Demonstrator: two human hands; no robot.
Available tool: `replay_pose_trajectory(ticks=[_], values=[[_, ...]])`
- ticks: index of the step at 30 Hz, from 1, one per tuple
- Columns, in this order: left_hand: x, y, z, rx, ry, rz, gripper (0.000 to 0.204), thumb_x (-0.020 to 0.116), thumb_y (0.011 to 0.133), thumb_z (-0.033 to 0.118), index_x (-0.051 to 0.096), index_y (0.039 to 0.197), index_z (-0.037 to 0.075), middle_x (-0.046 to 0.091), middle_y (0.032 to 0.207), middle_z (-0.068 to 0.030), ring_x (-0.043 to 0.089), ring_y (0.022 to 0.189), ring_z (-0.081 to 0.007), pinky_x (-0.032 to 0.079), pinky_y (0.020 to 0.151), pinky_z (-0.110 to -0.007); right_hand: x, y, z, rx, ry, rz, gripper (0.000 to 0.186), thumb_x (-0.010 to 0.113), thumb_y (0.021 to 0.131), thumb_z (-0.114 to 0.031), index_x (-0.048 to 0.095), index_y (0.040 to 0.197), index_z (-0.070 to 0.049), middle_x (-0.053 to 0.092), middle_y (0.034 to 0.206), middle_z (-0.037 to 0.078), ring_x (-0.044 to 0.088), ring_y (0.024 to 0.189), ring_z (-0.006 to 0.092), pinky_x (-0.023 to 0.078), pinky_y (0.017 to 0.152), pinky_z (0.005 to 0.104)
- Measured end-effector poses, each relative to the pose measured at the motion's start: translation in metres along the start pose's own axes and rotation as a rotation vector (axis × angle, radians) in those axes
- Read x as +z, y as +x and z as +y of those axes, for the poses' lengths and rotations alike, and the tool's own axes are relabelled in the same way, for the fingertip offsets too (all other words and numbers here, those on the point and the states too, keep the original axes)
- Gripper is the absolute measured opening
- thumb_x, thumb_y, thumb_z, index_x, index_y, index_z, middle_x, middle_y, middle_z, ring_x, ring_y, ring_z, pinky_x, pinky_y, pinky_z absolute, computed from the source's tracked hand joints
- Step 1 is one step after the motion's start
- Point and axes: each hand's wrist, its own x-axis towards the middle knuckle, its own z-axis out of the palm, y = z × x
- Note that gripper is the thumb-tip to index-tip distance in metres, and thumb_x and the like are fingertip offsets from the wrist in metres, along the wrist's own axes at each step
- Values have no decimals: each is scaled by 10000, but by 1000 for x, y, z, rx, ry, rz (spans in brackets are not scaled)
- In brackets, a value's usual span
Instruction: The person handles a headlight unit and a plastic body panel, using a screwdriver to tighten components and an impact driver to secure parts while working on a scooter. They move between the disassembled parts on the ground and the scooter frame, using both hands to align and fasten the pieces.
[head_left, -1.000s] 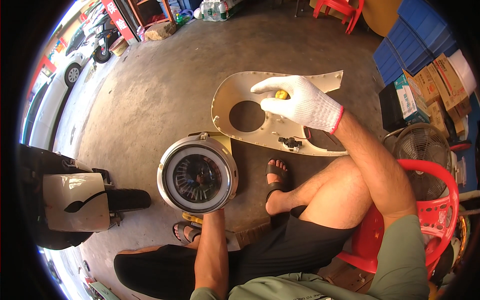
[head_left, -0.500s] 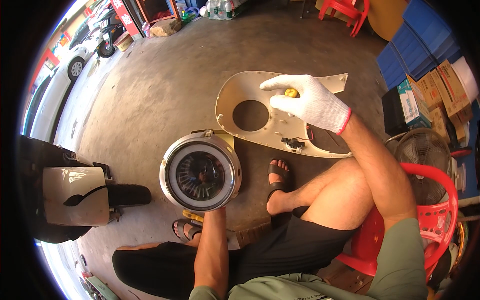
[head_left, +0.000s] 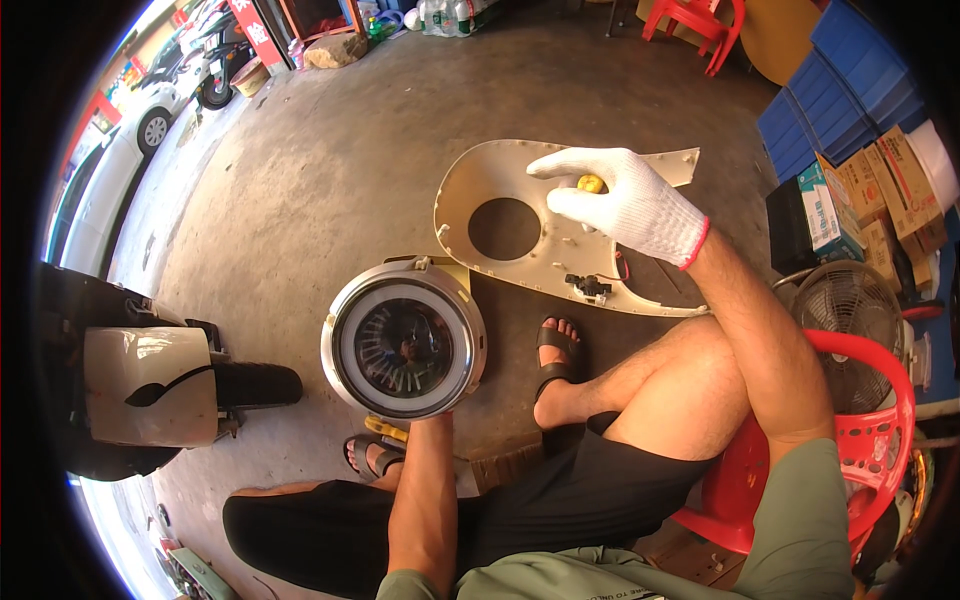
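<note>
A round headlight [head_left: 404, 346] with a chrome rim and a pale ring faces up toward me. My left forearm [head_left: 428, 480] runs up behind it; the hand is hidden there, supporting the lamp from below. A cream curved plastic panel [head_left: 465, 180] with a large round hole lies beyond, inner side up. Above it is my right hand [head_left: 630, 200], in a white knitted glove. Thumb and forefinger are spread, while a yellow-handled tool [head_left: 591, 184], seen end-on, sits in the grip. Its far end is hidden. A small black fitting [head_left: 588, 286] with wires is on the panel.
A partly stripped scooter [head_left: 150, 385] stands at left. Beside my foot lies a yellow-handled item [head_left: 385, 429]. To the right are a red plastic chair [head_left: 880, 360], a fan [head_left: 850, 320], cardboard boxes [head_left: 890, 185] and blue bins [head_left: 840, 90].
My right hand has shifted very slightly to the right with the yellow-handled tool. The headlight stays almost in place, and the whole view has moved a little.
</note>
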Motion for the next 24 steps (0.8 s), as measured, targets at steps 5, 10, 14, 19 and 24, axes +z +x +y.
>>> replay_pose_trajectory(ticks=[5, 10, 14, 19, 24], values=[[1, 1, 0, -1, 3, 2, 581, 676, 950, 265, 482, 1460, 65, 499, 1491, -65, 445, 1380, -216, 314, 1197, -345, 0, 0, 2, -4, 1, 1, 352, 711, 907, -223, 695, 1195, -22, 711, 947, 105, 622, 828, 138, 527, 792, 305], [3, 1, -2, 2, 7, -1, 582, 671, 951, 264, 478, 1463, 66, 499, 1491, -66, 446, 1379, -216, 315, 1197, -347, 0, 1, 3, 9, -18, -6, 352, 713, 905, -223, 696, 1194, -23, 712, 949, 111, 625, 830, 139, 528, 793, 305], [4, 2, -3, 4, 11, -5, 582, 667, 953, 264, 475, 1465, 67, 499, 1490, -67, 446, 1378, -217, 315, 1197, -348, -1, 0, 2, -5, -10, 1, 355, 712, 901, -228, 697, 1193, -27, 710, 945, 113, 617, 809, 145, 526, 784, 309], [5, 2, -3, 9, 15, -6, 582, 662, 954, 263, 470, 1468, 68, 498, 1490, -67, 447, 1378, -217, 316, 1197, -349, 1, 2, 3, -31, -21, 4, 357, 713, 899, -226, 696, 1196, -29, 704, 934, 103, 605, 793, 145, 523, 778, 311], [8, 3, -3, 11, 19, -10, 583, 657, 956, 263, 466, 1471, 69, 498, 1490, -68, 448, 1377, -218, 317, 1197, -351, -1, 0, -4, 35, 9, -19, 361, 713, 897, -207, 691, 1214, -36, 693, 910, 80, 596, 777, 116, 515, 744, 287]])
